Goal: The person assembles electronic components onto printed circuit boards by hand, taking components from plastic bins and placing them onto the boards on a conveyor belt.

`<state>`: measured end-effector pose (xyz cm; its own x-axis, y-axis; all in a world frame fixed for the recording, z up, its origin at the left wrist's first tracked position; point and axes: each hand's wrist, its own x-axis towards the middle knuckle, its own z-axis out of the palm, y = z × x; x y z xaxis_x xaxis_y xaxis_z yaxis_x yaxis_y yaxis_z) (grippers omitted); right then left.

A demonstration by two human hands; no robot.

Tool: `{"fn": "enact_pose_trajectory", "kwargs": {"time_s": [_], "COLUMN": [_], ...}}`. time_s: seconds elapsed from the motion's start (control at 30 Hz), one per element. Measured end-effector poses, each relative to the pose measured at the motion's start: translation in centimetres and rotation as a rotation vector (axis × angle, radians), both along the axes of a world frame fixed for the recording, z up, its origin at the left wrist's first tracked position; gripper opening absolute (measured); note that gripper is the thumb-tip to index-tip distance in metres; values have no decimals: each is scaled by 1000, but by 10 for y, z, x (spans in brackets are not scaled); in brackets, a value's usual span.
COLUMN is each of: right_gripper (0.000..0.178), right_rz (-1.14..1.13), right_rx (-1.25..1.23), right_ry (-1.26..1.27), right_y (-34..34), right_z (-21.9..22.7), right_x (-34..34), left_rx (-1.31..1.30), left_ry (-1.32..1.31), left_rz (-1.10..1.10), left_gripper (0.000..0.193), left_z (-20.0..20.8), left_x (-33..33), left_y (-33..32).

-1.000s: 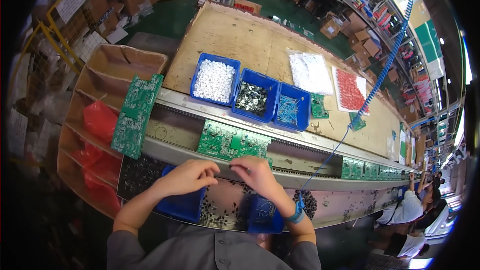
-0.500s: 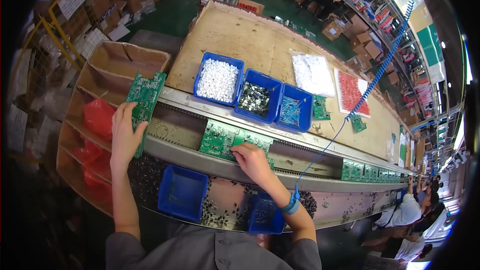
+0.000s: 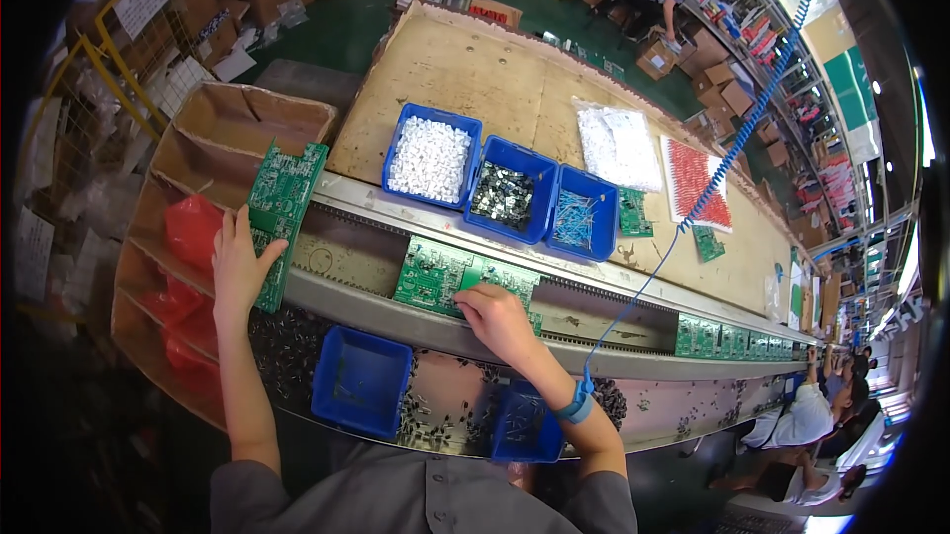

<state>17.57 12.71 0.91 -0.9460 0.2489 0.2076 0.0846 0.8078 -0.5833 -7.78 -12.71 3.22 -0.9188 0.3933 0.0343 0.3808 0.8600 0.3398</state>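
Observation:
My left hand [image 3: 237, 265] lies at the edge of a green circuit board [image 3: 287, 188], which rests across the rails at the left end of the track. Its fingers are stretched along the board's left side, and the thumb touches the board's face. Over a second green circuit board [image 3: 424, 272], set in the track, my right hand [image 3: 495, 314] is closed in a pinch. Whatever the fingertips hold is too small to make out. A blue wrist strap [image 3: 576, 403] with a coiled cord circles my right wrist.
Blue bins of white parts [image 3: 430, 160], dark metallic parts [image 3: 503, 195] and blue leaded parts [image 3: 574, 219] stand behind the track. Two blue bins [image 3: 363, 381] sit nearer me among loose parts. A divided cardboard box [image 3: 168, 188] is left. More boards [image 3: 737, 338] line the track rightward.
My left hand has slid slightly left, its fingers moving off the board's face to its edge. My right hand has barely moved. A person in the background has reached toward a box.

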Motion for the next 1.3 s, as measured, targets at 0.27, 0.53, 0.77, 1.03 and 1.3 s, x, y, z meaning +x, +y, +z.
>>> {"fn": "enact_pose_trajectory", "kwargs": {"time_s": [0.27,0.53,0.77,1.03,1.3], "right_gripper": [9,20,45,43,30], "right_rz": [10,42,57,-21,-366], "right_rx": [103,229,386,344,295], "right_ry": [12,20,78,-81,-347], "right_y": [-4,-19,-64,-38,23], "right_z": [2,9,-2,-9,6], "right_x": [-1,-8,-40,-5,106], "left_rx": [-12,82,121,327,193], "left_ry": [-11,-38,-15,-131,-297], "left_rz": [-18,-44,-26,-502,-1081], "left_gripper": [88,86,77,76,69], "left_z": [1,3,1,48,38], "left_x": [2,1,2,28,66], "left_y": [7,11,13,22,86]}}
